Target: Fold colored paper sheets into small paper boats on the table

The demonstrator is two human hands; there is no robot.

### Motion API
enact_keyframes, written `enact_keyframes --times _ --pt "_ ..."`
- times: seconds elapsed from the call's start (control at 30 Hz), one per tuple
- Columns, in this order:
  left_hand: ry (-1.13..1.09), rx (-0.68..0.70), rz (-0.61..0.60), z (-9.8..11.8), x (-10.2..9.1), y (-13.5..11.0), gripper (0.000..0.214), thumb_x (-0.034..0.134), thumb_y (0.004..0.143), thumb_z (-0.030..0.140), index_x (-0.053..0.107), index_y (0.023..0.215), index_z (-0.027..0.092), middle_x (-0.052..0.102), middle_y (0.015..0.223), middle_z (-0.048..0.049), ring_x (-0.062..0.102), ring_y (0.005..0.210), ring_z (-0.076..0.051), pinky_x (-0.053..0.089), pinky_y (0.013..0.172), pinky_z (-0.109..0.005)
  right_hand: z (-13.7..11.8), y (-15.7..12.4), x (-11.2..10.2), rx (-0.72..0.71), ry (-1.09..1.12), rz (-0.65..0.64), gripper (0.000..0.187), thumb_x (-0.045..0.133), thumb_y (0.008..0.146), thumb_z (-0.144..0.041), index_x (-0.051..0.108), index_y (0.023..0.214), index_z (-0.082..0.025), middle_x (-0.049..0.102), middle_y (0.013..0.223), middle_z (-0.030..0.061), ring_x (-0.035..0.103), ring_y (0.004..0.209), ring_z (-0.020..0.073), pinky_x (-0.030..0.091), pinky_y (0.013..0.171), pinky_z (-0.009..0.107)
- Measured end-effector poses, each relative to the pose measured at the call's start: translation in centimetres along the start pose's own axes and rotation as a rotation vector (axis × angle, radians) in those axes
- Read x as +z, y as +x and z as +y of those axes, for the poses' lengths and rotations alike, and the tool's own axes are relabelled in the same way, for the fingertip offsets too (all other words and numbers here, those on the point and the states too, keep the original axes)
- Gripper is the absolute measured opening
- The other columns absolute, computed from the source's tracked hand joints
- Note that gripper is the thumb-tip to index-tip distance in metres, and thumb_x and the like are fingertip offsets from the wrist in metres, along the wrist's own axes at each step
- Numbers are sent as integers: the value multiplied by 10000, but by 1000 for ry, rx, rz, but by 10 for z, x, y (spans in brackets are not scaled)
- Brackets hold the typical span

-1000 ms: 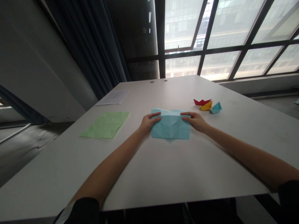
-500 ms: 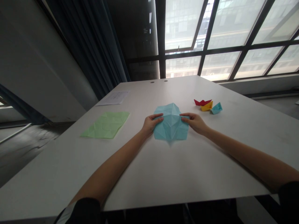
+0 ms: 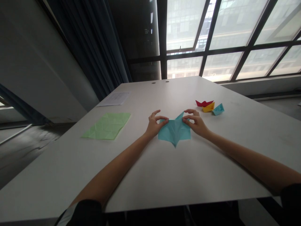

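Note:
A creased light-blue sheet of paper (image 3: 174, 130) is between my hands, partly folded over, with one point sticking down at the front and another rising at the upper right. My left hand (image 3: 155, 125) pinches its upper left edge between thumb and index finger, the other fingers raised. On the opposite side, my right hand (image 3: 195, 123) pinches the upper right part near the raised point. The underside of the paper is hidden.
A crumpled green sheet (image 3: 107, 126) lies to the left on the white table (image 3: 164, 179). Behind it is a printed white page (image 3: 114, 99). To the right stand small folded paper boats, red (image 3: 204, 103), yellow (image 3: 208, 107) and blue (image 3: 218, 109).
The blue sheet was spread wider; its far part has now come down toward me and folded over. Both hands have shifted their pinch along its upper edge, the left one slightly right.

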State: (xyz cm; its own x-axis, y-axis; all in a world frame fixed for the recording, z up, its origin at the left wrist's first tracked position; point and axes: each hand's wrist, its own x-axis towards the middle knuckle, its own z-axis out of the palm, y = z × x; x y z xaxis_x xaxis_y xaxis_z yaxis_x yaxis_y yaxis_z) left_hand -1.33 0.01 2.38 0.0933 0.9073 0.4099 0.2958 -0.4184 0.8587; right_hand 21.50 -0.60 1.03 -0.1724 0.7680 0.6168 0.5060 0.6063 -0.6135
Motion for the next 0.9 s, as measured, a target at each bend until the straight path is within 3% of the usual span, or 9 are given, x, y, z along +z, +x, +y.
enact_keyframes --times 0.07,0.17,0.3,0.37,0.47,0.57,0.63,0.77,0.9 --pt "52 88 -49 4 -1 -1 96 705 666 291 711 740 230 527 1234 -58 331 1250 -268 192 1053 -415 -7 -2 -1 -42 -36 -28 172 572 779 -370 691 813 -251 461 1234 77 398 1148 275 358 929 451" --pt "-18 109 -170 6 0 -1 107 654 721 309 689 762 216 656 1001 -62 390 1216 -244 224 1041 -410 -15 -2 -4 -119 -77 -49 162 585 770 -352 684 797 -227 377 1361 71 318 1238 297 326 962 468" --pt "-137 61 -210 2 2 -1 190 653 714 341 648 777 162 663 845 -63 557 1001 -222 382 914 -363 -13 0 -5 -147 58 -104 137 586 772 -328 656 762 -211 621 1042 84 472 1104 252 370 936 436" --pt "-151 83 -213 2 3 -2 208 650 720 326 616 828 151 643 832 -53 590 862 -181 433 823 -323 -11 0 -3 -59 173 -102 162 593 765 -348 643 753 -194 646 827 62 555 926 221 441 828 379" --pt "-112 205 -199 12 4 -6 224 630 743 266 561 931 165 607 835 -30 576 786 -134 448 758 -271 -13 0 -1 168 324 -107 245 592 750 -409 631 722 -169 614 686 27 554 673 160 450 616 288" --pt "-35 342 -252 24 5 -11 72 556 791 207 595 830 161 593 842 -37 556 800 -125 436 767 -256 -19 1 -1 340 457 -85 292 612 710 -446 632 697 -155 576 602 -2 496 550 113 383 496 231" --pt "2 369 -309 29 6 -13 109 530 801 190 630 777 157 587 868 -53 547 816 -131 430 747 -248 -22 1 0 402 528 -60 290 636 681 -443 633 682 -153 561 580 -15 475 526 96 361 475 214" --pt "-27 268 -391 25 9 -15 128 594 757 243 666 811 152 576 869 -62 533 773 -134 419 647 -225 -22 1 5 475 638 -52 281 656 663 -432 634 685 -153 556 581 -23 470 523 83 361 470 198" --pt "-197 73 -438 20 11 -13 311 585 750 425 645 727 122 577 775 -49 524 699 -127 413 609 -225 -20 1 7 464 573 -62 309 648 668 -452 641 724 -148 599 645 1 520 580 110 418 522 222"
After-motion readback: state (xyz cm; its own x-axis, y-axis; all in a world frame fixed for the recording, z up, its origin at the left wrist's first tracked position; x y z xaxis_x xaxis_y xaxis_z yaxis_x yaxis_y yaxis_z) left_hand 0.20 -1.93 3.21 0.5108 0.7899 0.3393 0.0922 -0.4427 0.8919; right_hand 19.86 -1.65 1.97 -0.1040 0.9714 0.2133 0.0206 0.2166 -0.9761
